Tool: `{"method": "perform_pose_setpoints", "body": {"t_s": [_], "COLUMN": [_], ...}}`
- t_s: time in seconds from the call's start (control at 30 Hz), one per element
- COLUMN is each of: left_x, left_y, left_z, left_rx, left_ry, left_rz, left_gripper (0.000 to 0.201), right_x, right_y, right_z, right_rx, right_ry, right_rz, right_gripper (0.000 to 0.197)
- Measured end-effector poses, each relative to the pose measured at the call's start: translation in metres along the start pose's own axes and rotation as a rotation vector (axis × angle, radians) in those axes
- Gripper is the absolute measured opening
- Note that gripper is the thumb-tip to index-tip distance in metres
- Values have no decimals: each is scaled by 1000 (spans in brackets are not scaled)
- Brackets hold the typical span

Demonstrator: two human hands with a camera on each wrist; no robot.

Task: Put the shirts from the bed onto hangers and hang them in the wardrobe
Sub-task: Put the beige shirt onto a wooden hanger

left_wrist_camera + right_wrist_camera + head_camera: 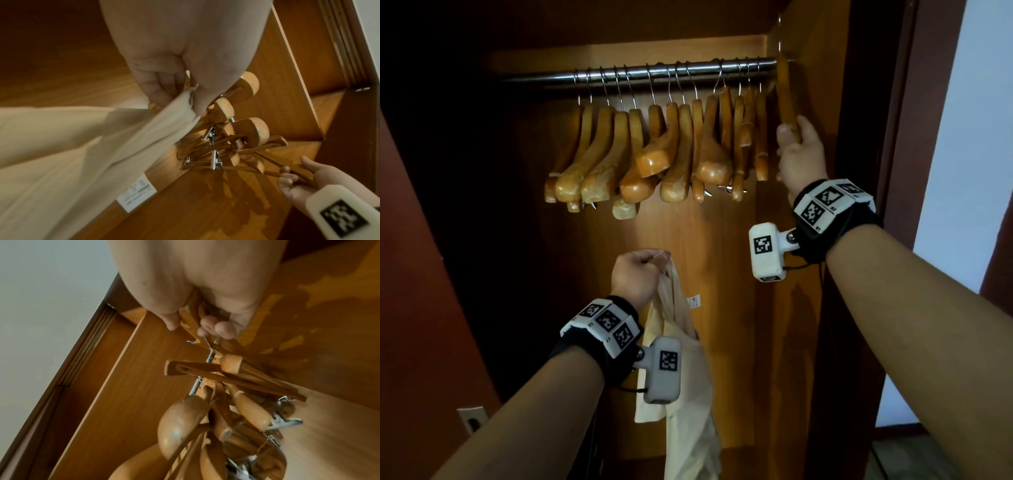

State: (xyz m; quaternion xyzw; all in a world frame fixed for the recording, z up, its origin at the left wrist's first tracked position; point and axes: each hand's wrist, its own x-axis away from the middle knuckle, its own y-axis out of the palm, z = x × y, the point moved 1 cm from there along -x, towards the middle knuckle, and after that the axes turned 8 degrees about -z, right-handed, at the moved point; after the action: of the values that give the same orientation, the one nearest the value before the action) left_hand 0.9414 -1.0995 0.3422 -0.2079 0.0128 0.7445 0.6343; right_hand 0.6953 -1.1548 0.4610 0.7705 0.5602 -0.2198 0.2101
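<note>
My left hand (637,274) (174,91) grips a cream shirt (685,394) (61,154) by a bunched edge; the cloth hangs down in front of the wardrobe, a white care label (136,193) showing. My right hand (799,150) (197,321) is raised at the right end of the metal rail (640,73) and holds the rightmost wooden hanger (787,99) (189,318) by its arm, thumb on one side, fingers curled on the other. The hanger's hook is at the rail's end. Several more wooden hangers (654,150) (236,134) (205,418) hang left of it.
The wardrobe's right side panel (822,68) stands close beside my right hand. Some hangers carry metal clips (216,160) (285,423). The wardrobe's wooden back (688,233) shows below the hangers. A white wall (969,120) lies to the right of the door frame.
</note>
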Motion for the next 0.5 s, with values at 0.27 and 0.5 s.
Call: {"method": "perform_pose_setpoints", "body": {"t_s": [0.27, 0.5], "left_x": [10, 26], "left_y": [1, -8], "left_z": [11, 21], "left_rx": [49, 103], "left_ry": [-4, 3], "left_rz": [-20, -81], "left_gripper": [16, 15], "right_x": [46, 94], "right_y": [-5, -11], "right_z": [-9, -27], "right_rx": [-10, -20], "right_ry": [-17, -20], "right_rz": [31, 51], "right_gripper": [66, 72]}}
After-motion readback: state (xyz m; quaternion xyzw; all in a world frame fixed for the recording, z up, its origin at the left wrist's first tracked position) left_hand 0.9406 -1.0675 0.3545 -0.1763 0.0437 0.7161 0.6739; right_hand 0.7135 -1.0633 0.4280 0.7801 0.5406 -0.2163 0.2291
